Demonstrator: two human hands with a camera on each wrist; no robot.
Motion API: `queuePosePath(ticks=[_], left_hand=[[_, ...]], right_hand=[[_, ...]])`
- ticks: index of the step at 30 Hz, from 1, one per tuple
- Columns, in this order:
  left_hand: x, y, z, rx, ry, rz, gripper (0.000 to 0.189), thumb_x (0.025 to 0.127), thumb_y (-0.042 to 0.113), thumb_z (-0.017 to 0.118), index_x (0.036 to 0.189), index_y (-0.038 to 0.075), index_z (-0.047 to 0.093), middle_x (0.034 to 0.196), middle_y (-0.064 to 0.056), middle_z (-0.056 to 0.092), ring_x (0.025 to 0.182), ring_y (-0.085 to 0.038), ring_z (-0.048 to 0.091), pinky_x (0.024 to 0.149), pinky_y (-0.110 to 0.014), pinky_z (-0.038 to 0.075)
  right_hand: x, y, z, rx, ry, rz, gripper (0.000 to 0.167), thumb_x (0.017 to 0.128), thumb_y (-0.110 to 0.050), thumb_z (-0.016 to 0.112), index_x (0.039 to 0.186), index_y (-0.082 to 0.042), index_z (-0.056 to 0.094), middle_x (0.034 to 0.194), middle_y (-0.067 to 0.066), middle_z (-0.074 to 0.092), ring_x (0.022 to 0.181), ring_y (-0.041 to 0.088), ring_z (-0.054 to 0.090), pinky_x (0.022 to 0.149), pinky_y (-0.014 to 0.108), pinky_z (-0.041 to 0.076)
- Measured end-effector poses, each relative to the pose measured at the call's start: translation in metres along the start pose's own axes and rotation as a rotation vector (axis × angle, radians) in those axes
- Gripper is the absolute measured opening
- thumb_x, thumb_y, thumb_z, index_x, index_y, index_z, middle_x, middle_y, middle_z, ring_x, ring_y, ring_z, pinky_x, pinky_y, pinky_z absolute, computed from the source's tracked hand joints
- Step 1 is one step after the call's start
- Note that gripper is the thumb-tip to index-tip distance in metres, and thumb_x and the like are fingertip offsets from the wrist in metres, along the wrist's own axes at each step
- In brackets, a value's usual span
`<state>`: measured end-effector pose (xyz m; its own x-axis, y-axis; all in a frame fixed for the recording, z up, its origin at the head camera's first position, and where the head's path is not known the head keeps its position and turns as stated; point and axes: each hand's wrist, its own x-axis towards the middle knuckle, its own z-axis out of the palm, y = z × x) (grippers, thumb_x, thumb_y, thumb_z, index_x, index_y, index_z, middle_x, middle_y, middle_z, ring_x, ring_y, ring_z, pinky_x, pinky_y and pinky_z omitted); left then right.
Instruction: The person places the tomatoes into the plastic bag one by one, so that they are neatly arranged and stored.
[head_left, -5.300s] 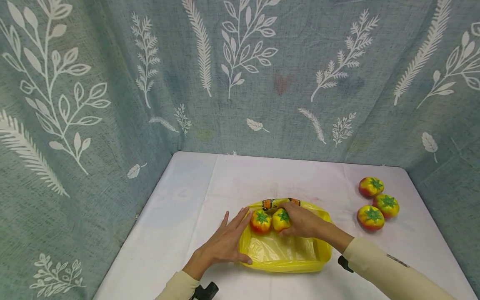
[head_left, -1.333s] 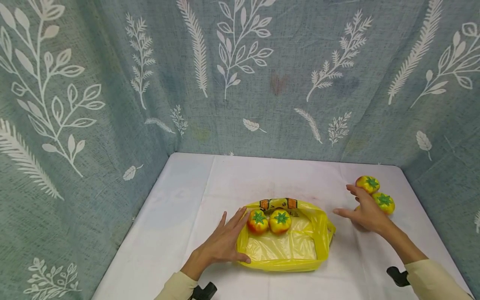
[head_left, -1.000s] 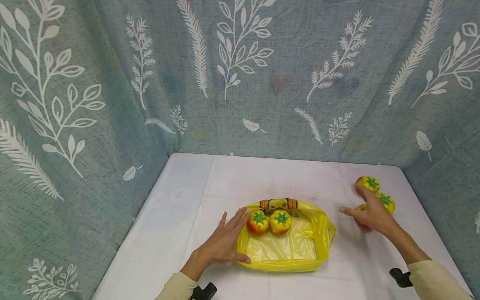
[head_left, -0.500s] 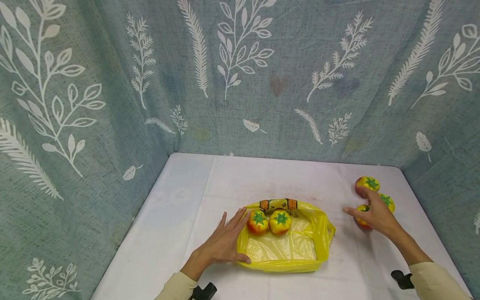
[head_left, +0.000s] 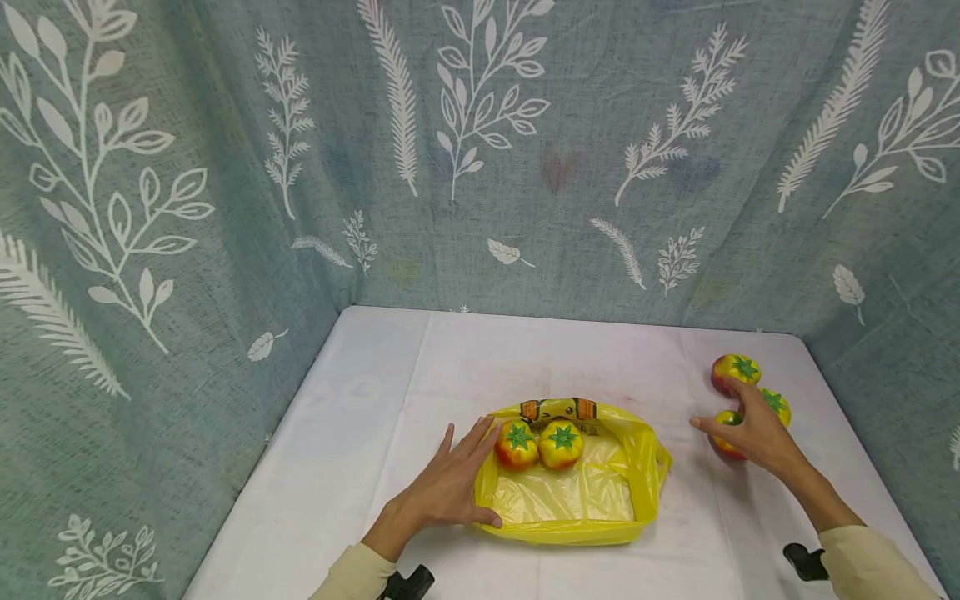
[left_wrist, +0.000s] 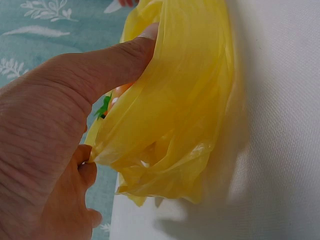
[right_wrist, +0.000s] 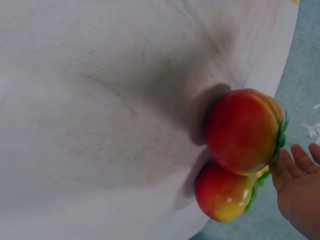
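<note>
My left hand (head_left: 446,487) is spread along the left side of a yellow plastic bag (head_left: 555,533), fingers straight on its left rim and thumb at the front rim. In the left wrist view, the thumb tip goes behind the edge of the bag (left_wrist: 175,110). Inside the bag sit two red-and-yellow tomatoes (head_left: 516,446) with green star-shaped tops, side by side. My right hand (head_left: 761,433) is over the nearest of three more tomatoes (head_left: 726,446), thumb and fingers apart. In the right wrist view, its fingertips are right at the green top of a tomato (right_wrist: 242,132).
Behind the right hand are two other tomatoes (head_left: 735,372), one partly hidden by the fingers. A white cloth (head_left: 360,417) covers the table. Grey-green curtain fabric (head_left: 558,217) with white leaf prints closes off the back and sides.
The right hand has let go of a tomato inside the bag, leaving it beside the other one, and moved right to the three tomatoes. Lately it shifts only slightly. The left hand stays at the bag.
</note>
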<state>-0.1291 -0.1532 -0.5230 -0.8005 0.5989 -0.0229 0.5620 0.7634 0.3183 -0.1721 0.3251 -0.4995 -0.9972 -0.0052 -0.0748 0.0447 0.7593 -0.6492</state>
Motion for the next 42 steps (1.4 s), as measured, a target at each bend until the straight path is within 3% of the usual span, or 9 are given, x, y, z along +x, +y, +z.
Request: queuePosePath(ticks=[8, 18, 26, 42], left_hand=[[0.0, -0.001, 0.001, 0.002, 0.004, 0.005, 0.132, 0.068, 0.073, 0.079, 0.163, 0.009, 0.014, 0.17, -0.012, 0.006, 0.155, -0.025, 0.012, 0.12, -0.061, 0.006], [0.001, -0.001, 0.001, -0.001, 0.006, 0.008, 0.132, 0.068, 0.073, 0.079, 0.163, 0.008, 0.014, 0.17, -0.012, 0.006, 0.155, -0.024, 0.012, 0.12, -0.061, 0.006], [0.001, -0.001, 0.001, -0.009, -0.001, -0.002, 0.132, 0.068, 0.072, 0.08, 0.163, 0.009, 0.014, 0.17, -0.011, 0.006, 0.155, -0.023, 0.01, 0.12, -0.06, 0.005], [0.001, -0.001, 0.003, -0.003, 0.006, 0.001, 0.133, 0.067, 0.072, 0.08, 0.163, 0.009, 0.014, 0.17, -0.012, 0.007, 0.155, -0.023, 0.011, 0.12, -0.061, 0.005]], right_hand=[[-0.001, 0.006, 0.0, 0.02, -0.005, 0.041, 0.111, 0.086, -0.049, 0.077, 0.153, 0.015, 0.015, 0.146, 0.043, 0.028, 0.118, 0.054, 0.039, 0.097, 0.07, 0.042], [-0.002, 0.012, -0.003, -0.005, 0.024, 0.026, 0.106, 0.087, -0.051, 0.076, 0.151, 0.014, 0.021, 0.126, 0.036, 0.042, 0.106, 0.048, 0.044, 0.093, 0.066, 0.048], [-0.004, 0.019, 0.0, 0.011, 0.008, 0.059, 0.111, 0.086, -0.048, 0.078, 0.152, 0.016, 0.017, 0.139, 0.042, 0.034, 0.12, 0.056, 0.039, 0.097, 0.07, 0.042], [-0.009, 0.026, 0.002, 0.025, 0.015, 0.084, 0.112, 0.085, -0.053, 0.078, 0.151, 0.016, 0.018, 0.142, 0.042, 0.033, 0.124, 0.056, 0.037, 0.099, 0.072, 0.038]])
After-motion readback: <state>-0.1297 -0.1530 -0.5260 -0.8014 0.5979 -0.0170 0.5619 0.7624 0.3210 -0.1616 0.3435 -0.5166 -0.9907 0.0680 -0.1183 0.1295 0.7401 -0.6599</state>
